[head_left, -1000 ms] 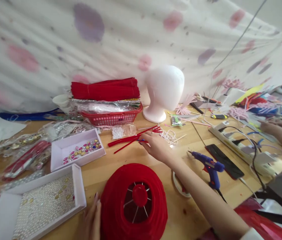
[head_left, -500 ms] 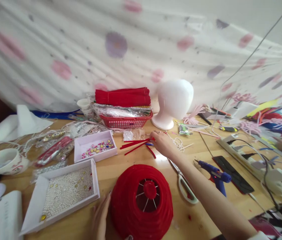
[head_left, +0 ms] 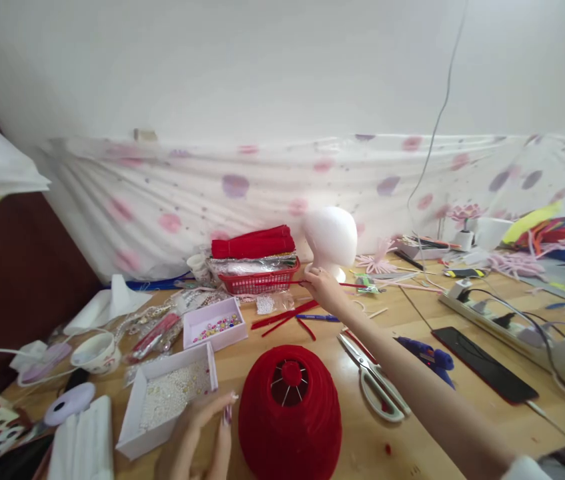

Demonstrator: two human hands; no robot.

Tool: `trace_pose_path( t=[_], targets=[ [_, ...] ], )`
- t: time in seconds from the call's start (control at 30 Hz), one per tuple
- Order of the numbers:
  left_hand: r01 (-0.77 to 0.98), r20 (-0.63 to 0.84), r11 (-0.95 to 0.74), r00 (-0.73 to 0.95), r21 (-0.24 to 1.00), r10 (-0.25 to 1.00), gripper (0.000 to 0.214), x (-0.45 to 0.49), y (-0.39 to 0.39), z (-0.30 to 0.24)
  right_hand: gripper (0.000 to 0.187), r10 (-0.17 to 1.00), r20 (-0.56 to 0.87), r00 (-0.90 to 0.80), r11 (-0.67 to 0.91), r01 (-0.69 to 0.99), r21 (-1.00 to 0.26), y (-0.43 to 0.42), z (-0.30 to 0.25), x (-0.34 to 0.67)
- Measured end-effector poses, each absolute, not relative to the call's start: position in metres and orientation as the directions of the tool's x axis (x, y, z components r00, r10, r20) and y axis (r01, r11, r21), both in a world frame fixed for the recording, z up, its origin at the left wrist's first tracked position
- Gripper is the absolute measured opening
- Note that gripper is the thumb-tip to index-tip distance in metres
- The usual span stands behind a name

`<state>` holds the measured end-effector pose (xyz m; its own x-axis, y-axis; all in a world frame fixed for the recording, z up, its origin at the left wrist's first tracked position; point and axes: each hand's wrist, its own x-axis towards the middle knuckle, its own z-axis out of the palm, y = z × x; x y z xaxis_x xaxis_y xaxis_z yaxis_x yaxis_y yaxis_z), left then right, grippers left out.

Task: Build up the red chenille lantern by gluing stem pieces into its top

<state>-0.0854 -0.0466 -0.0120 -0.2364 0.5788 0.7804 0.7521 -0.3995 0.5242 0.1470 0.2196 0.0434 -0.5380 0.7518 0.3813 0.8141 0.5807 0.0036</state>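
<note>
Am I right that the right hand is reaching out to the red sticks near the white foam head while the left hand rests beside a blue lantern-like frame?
Not quite: the frame is red, not blue. The head view shows the left hand beside the red lantern-like frame, while the right hand reaches out to the red sticks near the white foam head.

R arm fully extended fwd, right hand [head_left: 323,288] raised w/ fingers pinched shut; left hand [head_left: 202,433] low near body, palm inward, fingers open and loosely spread.
</note>
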Motion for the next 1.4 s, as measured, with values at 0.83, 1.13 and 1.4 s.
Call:
trace_pose_path(
  t=[0.83, 1.13, 1.4],
  targets=[
    [0.937, 0.169, -0.346, 0.333, 0.049, 0.927, 0.035, -0.084, 0.156, 0.050, 0.027, 0.766, 0.404, -0.500, 0.484, 0.862, 0.151, 0.204, 0.128, 0.259],
    [0.911, 0.414, -0.409, 0.355, 0.047, 0.838, 0.038, -0.037, 0.146, 0.094, 0.025, 0.649, 0.384, -0.657, 0.661, 0.737, 0.143, 0.180, 0.133, 0.195],
    [0.922, 0.259, -0.369, 0.330, 0.118, 0.908, 0.036, -0.064, 0.136, 0.101, 0.019, 0.675, 0.409, -0.614, 0.662, 0.749, 0.030, 0.167, 0.121, 0.228]
  ],
)
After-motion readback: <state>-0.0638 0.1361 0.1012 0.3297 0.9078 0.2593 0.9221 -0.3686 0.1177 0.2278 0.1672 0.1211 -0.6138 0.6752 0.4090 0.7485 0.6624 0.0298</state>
